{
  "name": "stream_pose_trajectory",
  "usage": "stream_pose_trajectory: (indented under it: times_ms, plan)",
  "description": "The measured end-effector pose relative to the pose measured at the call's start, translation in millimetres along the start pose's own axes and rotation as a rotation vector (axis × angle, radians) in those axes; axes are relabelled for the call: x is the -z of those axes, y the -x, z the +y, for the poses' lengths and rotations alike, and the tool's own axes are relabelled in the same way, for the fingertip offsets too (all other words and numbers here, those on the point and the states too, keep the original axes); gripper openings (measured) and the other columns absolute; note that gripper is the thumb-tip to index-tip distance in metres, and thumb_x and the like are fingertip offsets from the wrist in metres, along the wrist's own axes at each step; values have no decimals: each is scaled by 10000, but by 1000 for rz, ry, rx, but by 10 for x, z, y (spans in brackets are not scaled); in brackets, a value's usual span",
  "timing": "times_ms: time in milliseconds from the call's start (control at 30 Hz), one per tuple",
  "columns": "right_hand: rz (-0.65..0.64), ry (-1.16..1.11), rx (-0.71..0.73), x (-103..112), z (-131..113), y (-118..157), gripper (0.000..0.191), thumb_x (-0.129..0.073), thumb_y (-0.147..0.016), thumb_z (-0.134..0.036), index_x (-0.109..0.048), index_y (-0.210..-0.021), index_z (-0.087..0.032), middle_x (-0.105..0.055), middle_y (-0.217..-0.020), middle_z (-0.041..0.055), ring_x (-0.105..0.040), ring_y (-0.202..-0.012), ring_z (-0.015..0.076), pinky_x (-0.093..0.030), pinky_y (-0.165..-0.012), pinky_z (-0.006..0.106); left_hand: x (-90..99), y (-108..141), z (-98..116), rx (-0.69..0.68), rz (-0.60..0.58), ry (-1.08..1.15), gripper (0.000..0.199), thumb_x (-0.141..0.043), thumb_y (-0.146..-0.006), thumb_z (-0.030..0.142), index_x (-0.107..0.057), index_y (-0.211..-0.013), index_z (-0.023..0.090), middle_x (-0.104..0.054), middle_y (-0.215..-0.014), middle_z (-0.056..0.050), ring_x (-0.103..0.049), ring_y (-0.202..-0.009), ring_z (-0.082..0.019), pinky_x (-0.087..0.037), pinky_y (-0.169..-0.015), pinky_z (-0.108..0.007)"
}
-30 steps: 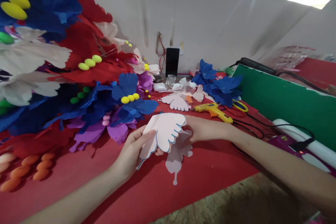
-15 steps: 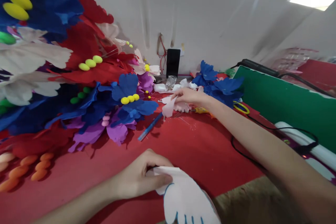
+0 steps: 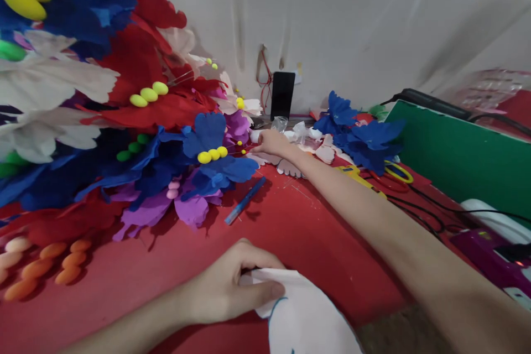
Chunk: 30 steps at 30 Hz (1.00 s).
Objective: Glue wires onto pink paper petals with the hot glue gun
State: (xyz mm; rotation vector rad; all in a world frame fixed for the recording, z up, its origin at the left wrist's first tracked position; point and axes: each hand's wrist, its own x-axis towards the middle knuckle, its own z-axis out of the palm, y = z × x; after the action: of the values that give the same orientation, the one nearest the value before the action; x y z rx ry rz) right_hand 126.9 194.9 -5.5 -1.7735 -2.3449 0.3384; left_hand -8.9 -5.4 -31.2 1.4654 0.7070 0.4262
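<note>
My left hand (image 3: pixel 244 282) pinches a white cut-out piece (image 3: pixel 315 315) with blue-green drawn lines, near the front edge of the red table. My right hand (image 3: pixel 271 142) reaches across to the back of the table, its fingers bent at the end of a row of white material; what its fingertips hold, if anything, is hidden. Just below that hand lie pale pink scalloped pieces (image 3: pixel 290 168). A blue pen (image 3: pixel 244 201) rests on the red surface between the two hands.
Blue, red, white and purple petal shapes (image 3: pixel 153 105) with coloured beads crowd the left. At the back stands a black phone (image 3: pixel 282 95). Blue petals (image 3: pixel 357 133), a yellow-handled tool (image 3: pixel 359 180), yellow-ringed scissors (image 3: pixel 399 172), cables and a green panel (image 3: pixel 460 149) are on the right.
My right hand has moved left and back; the pale piece formerly at its fingers is no longer seen hanging there. My left hand still holds the white piece. The view has shifted slightly.
</note>
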Motion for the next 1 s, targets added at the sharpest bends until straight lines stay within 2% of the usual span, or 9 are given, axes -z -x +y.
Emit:
stream_pose_trajectory:
  times_ms: [100, 167, 300, 500, 600, 667, 767, 900, 1000]
  plan:
    - [155, -7, 22, 48, -19, 96, 351, -510, -864, -339, -502, -1166, -161, -494, -1218, 90, -510, -1066, 207, -444, -885, 438, 3, -9, -8, -3, 20, 34, 325, -597, -712, 426, -615, -633, 110, -479, -524, 10, -401, -487, -85, -281, -441, -182]
    - [170, -43, 48, 137, -26, 236, 317, -516, -860, -330, -530, -1122, -151, -518, -1189, 86, -514, -1060, 202, -436, -892, 437, 2, -14, -6, -8, 64, 72, 337, -590, -714, 439, -580, -600, 123, -465, -508, 19, -387, -472, -77, -270, -428, -178]
    - [34, -204, 146, 333, -22, 715, 184, -494, -852, -215, -645, -866, -110, -654, -882, 70, -587, -839, 142, -445, -806, 279, -13, -28, 33, -12, 190, 161, 333, -604, -693, 460, -540, -581, 153, -466, -474, 38, -336, -401, -59, -203, -364, -177]
    - [-208, -485, 212, 425, 53, 1566, 517, -259, -917, -437, -642, -771, -123, -655, -699, 52, -568, -589, 90, -426, -536, 201, -56, -46, 135, 11, 318, 263, 299, -619, -697, 450, -569, -692, 155, -587, -515, 12, -516, -441, -94, -322, -415, -177]
    - [-275, -612, 247, 400, 90, 1805, 365, -484, -814, -475, -619, -712, -151, -626, -654, 8, -542, -568, 86, -401, -515, 193, -62, -44, 187, 15, 377, 289, 300, -616, -723, 446, -570, -783, 155, -633, -559, -3, -583, -492, -114, -393, -475, -181]
    - [-229, -646, 238, 381, 93, 1878, 213, -597, -744, -375, -621, -719, -165, -611, -628, -16, -538, -563, 87, -401, -519, 194, -60, -41, 217, -10, 348, 369, 374, -612, -715, 496, -582, -862, 154, -657, -609, -21, -596, -514, -131, -432, -502, -204]
    - [-11, -695, 335, 359, 82, 1906, 66, -582, -733, -200, -646, -726, -190, -633, -705, -13, -577, -668, 101, -439, -619, 212, -53, -44, 229, -62, 233, 553, 540, -555, -705, 615, -603, -960, 143, -690, -818, -82, -634, -665, -188, -491, -627, -280]
    - [186, -760, 555, 312, 92, 1893, 209, -560, -714, -79, -638, -576, -215, -631, -897, 8, -576, -879, 126, -445, -750, 254, -37, -60, 177, -28, 251, 587, 508, -608, -686, 580, -627, -977, 163, -669, -955, -64, -602, -904, -202, -462, -738, -257]
    - [183, -819, 609, 252, 111, 1882, 250, -586, -711, -69, -620, -507, -211, -597, -986, 14, -553, -933, 130, -445, -774, 265, -34, -58, 164, 6, 257, 481, 446, -743, -585, 399, -640, -947, 160, -673, -823, -32, -609, -734, -160, -449, -606, -210]
